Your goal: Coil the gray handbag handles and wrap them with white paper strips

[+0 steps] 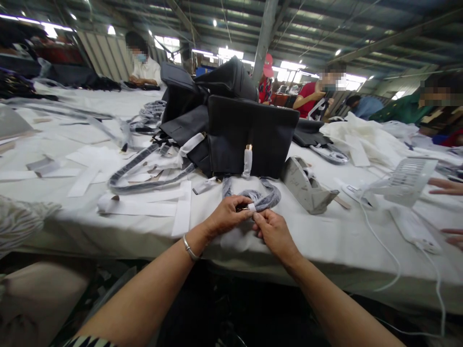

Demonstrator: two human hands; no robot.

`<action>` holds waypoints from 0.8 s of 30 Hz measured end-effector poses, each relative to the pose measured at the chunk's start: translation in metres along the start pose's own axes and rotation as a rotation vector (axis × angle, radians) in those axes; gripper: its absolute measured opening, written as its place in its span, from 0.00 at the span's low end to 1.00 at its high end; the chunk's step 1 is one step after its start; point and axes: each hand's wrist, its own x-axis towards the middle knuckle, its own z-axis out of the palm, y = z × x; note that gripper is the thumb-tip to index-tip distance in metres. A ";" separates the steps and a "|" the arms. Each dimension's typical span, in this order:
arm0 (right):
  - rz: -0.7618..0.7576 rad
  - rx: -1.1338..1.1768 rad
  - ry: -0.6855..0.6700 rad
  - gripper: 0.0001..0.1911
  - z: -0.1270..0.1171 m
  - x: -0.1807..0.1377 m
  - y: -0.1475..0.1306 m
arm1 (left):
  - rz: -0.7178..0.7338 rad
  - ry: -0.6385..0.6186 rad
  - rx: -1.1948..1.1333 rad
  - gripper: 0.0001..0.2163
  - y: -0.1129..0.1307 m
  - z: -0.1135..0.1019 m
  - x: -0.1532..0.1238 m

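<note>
Just in front of a black handbag (267,130), my left hand (228,212) is closed around the metal buckle end of a bag strap (271,193), which is wrapped in clear plastic. A small white strip (251,207) sits around the buckle end. My right hand (273,229) pinches at this strip from the right, thumb against fingers. The handbag stands upright, its gold clasp (249,147) partly covered by a white wrap (247,163). The strap lies coiled at the bag's base. My fingers hide part of the buckle.
A grey tape dispenser (307,188) stands right of the bag. More black bags (231,79) are piled behind. White paper strips (144,207) and a wrapped strap (152,180) lie left. A white fan (408,180) with cords and a co-worker's hands (448,187) are at right.
</note>
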 end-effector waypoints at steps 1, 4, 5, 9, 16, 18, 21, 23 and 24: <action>-0.018 -0.014 -0.023 0.12 -0.001 0.001 -0.001 | -0.011 0.006 -0.035 0.13 0.000 0.001 0.000; -0.002 -0.014 -0.074 0.09 -0.005 0.003 -0.004 | -0.059 0.033 -0.137 0.15 0.000 0.002 0.000; 0.031 0.011 -0.078 0.09 -0.006 0.003 -0.006 | -0.082 0.043 -0.170 0.16 0.001 0.002 0.000; 0.202 0.242 -0.088 0.13 -0.004 0.001 -0.010 | -0.139 0.072 -0.245 0.18 0.005 0.003 0.000; 0.402 0.367 -0.060 0.06 0.000 -0.004 -0.017 | -0.069 0.057 -0.037 0.15 -0.001 0.005 0.001; 0.447 0.362 -0.081 0.05 -0.001 -0.002 -0.020 | -0.059 0.062 0.010 0.15 -0.004 0.005 0.002; 0.483 0.352 -0.110 0.03 -0.002 0.001 -0.022 | -0.057 0.056 0.048 0.15 -0.006 0.006 0.002; 0.502 0.342 -0.135 0.04 -0.002 0.003 -0.023 | -0.064 0.058 0.043 0.14 -0.005 0.005 0.001; 0.508 0.336 -0.150 0.04 -0.002 0.004 -0.024 | -0.073 0.062 0.028 0.14 -0.004 0.005 0.001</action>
